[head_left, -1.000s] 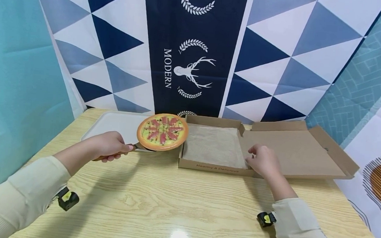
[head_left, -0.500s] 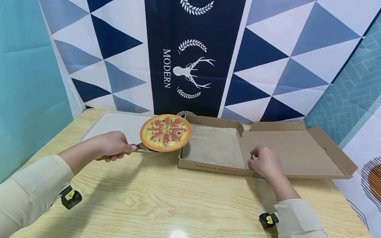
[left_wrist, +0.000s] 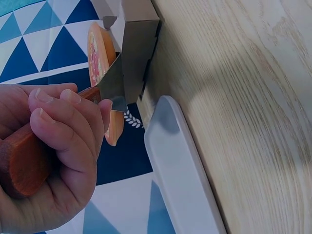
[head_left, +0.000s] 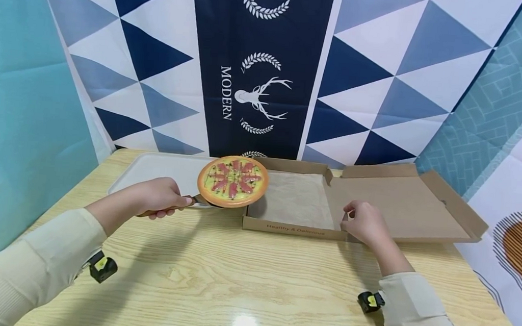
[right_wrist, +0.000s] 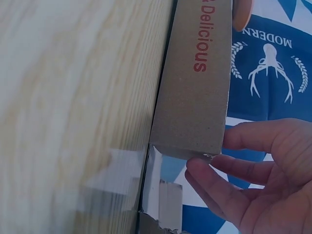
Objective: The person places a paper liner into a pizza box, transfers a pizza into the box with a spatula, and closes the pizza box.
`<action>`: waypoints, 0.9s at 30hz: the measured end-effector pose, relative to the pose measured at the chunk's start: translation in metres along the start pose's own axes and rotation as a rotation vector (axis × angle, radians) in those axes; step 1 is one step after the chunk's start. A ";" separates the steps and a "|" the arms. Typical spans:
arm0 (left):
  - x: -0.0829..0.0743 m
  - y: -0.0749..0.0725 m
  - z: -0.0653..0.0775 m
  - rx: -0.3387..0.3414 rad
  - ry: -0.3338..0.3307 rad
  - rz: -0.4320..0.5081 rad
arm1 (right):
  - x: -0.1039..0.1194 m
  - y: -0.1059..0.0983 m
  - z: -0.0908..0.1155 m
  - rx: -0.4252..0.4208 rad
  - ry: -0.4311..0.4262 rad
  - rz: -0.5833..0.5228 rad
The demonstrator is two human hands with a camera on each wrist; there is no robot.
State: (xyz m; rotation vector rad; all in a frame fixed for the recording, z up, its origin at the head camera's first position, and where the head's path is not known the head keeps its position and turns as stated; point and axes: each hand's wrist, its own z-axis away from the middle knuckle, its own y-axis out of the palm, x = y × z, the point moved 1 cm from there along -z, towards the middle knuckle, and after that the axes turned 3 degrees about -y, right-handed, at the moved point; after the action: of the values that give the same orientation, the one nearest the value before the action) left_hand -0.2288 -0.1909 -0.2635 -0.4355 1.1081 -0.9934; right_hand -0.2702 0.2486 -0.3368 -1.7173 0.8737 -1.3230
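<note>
My left hand [head_left: 161, 196] grips the brown wooden handle [left_wrist: 25, 163] of a pizza server, its fingers curled round it. On the server's metal blade [left_wrist: 113, 87] lies a whole pizza [head_left: 233, 181] with an orange crust, yellow top and red slices. The pizza is raised and overlaps the left edge of an open cardboard pizza box [head_left: 290, 230] in the head view. Brown paper [head_left: 295, 199] lines the box. At the box's front right corner, my right hand [head_left: 365, 222] pinches the cardboard between thumb and fingers, as the right wrist view shows.
Left of the box lies a white tray [head_left: 147, 172], partly behind my left hand. The box's lid [head_left: 400, 207] is folded out flat to the right. In front stretches the wooden table [head_left: 215, 282]; a patterned cloth [head_left: 267, 81] hangs behind.
My left hand has moved slightly right, carrying the server and pizza further over the box's left edge. My right hand stays at the box's front right corner.
</note>
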 end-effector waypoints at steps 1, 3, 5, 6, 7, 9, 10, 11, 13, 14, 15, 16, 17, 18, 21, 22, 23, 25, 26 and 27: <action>-0.001 0.000 0.000 0.001 -0.002 -0.002 | 0.000 0.000 0.000 0.004 0.003 -0.003; -0.002 0.000 -0.002 0.005 -0.006 -0.004 | 0.000 -0.001 0.000 0.009 0.007 -0.006; -0.003 0.000 -0.003 0.009 -0.007 -0.003 | 0.000 -0.001 0.001 0.014 0.010 -0.010; -0.004 0.000 -0.003 0.010 -0.007 -0.004 | 0.000 -0.001 0.001 0.017 0.013 -0.013; -0.005 0.000 -0.004 0.011 -0.006 -0.005 | 0.000 -0.001 0.001 0.020 0.015 -0.015; -0.007 0.001 -0.004 0.013 -0.003 -0.006 | 0.000 -0.002 0.002 0.026 0.019 -0.021; -0.007 0.001 -0.005 0.014 -0.001 -0.008 | 0.000 -0.002 0.002 0.026 0.019 -0.023; -0.008 0.001 -0.005 0.016 0.000 -0.010 | 0.000 -0.001 0.002 0.029 0.022 -0.027; -0.010 0.001 -0.005 0.020 -0.001 -0.011 | -0.001 -0.002 0.003 0.030 0.022 -0.028; -0.011 0.001 -0.006 0.021 -0.001 -0.012 | -0.001 -0.002 0.003 0.029 0.022 -0.028; -0.012 0.001 -0.006 0.022 0.000 -0.012 | -0.001 -0.002 0.003 0.026 0.020 -0.027; -0.013 0.000 -0.007 0.023 0.002 -0.017 | -0.001 -0.002 0.003 0.025 0.020 -0.027; -0.014 0.000 -0.007 0.025 0.007 -0.021 | -0.001 -0.002 0.003 0.025 0.019 -0.026; -0.015 0.000 -0.008 0.027 0.011 -0.024 | -0.001 -0.002 0.003 0.026 0.018 -0.030; -0.019 0.000 -0.009 0.037 0.017 -0.031 | -0.002 -0.002 0.004 0.037 0.021 -0.048; -0.020 0.000 -0.010 0.040 0.016 -0.035 | -0.002 -0.002 0.005 0.042 0.024 -0.055; -0.021 0.001 -0.011 0.044 0.016 -0.036 | -0.002 -0.002 0.005 0.046 0.025 -0.060; -0.023 0.002 -0.012 0.047 0.014 -0.041 | -0.002 -0.002 0.005 0.050 0.028 -0.069; -0.025 0.002 -0.013 0.047 0.015 -0.044 | -0.001 -0.002 0.006 0.052 0.030 -0.072; -0.026 0.002 -0.013 0.045 0.018 -0.046 | -0.001 -0.001 0.006 0.052 0.032 -0.074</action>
State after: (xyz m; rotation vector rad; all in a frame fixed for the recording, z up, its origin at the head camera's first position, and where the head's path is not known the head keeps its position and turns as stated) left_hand -0.2421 -0.1660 -0.2571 -0.4177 1.0934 -1.0627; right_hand -0.2648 0.2513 -0.3370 -1.7065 0.7939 -1.4138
